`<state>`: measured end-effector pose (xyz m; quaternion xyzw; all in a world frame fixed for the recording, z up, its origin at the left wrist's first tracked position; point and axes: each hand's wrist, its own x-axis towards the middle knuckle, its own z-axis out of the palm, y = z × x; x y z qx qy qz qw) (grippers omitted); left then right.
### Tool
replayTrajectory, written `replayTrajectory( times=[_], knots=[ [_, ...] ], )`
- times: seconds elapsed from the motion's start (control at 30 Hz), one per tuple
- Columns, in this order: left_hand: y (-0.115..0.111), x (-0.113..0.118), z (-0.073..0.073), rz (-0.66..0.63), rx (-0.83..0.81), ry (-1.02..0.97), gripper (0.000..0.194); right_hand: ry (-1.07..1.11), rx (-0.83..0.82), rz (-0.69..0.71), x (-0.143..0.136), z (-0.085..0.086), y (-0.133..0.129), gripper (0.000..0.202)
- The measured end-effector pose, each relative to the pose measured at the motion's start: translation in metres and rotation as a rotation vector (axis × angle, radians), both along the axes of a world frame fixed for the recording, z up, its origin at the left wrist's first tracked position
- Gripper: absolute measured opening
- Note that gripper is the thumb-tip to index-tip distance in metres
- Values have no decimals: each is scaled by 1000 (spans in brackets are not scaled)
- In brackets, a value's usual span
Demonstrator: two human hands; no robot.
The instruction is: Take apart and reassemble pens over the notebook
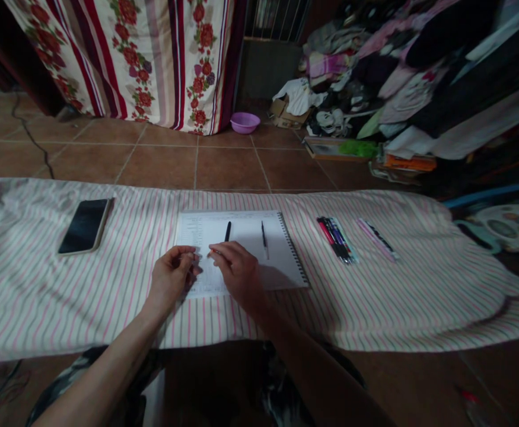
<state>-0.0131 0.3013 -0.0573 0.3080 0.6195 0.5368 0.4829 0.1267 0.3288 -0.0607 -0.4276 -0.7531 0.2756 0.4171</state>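
Observation:
An open spiral notebook (274, 277) lies in front of me with my hands over its left and lower part. My left hand (170, 276) is closed in a pinch at the page's left side; whatever is between its fingertips is too small to name. Across a narrow gap, my right hand (238, 268) pinches a small, thin piece with an orange tint, mostly hidden by the fingers. Just beyond the right hand, a black pen part (228, 231) rests on the paper. To its right lies a slim pen piece (264, 240), dark at the top and clear at the bottom.
A striped cloth (130, 296) covers the low table. A phone (85, 226) lies at left. Several pens (337, 240) sit right of the notebook, with pink and black pens (378, 239) farther right. Beyond are a purple basin (245, 123), a floral curtain (161, 65) and piled clothes.

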Motion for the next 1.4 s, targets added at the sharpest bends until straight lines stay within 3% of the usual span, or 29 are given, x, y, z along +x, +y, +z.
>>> replayTrajectory(
  times=[0.1, 0.3, 0.9, 1.4],
  knots=[
    [0, -2, -5, -20, -24, -45, 24, -140, 8, 54, -1, -6, 1, 21],
    [-2, -2, -8, -61, -38, -66, 23, -157, -15, 80, -2, -7, 1, 24],
    [-3, -3, -9, -66, -69, -43, 23, -75, -26, 124, -1, -11, 1, 25],
    [-4, -3, -12, -101, -63, -36, 26, -3, -129, 112, -2, -15, 3, 25]
  ],
)
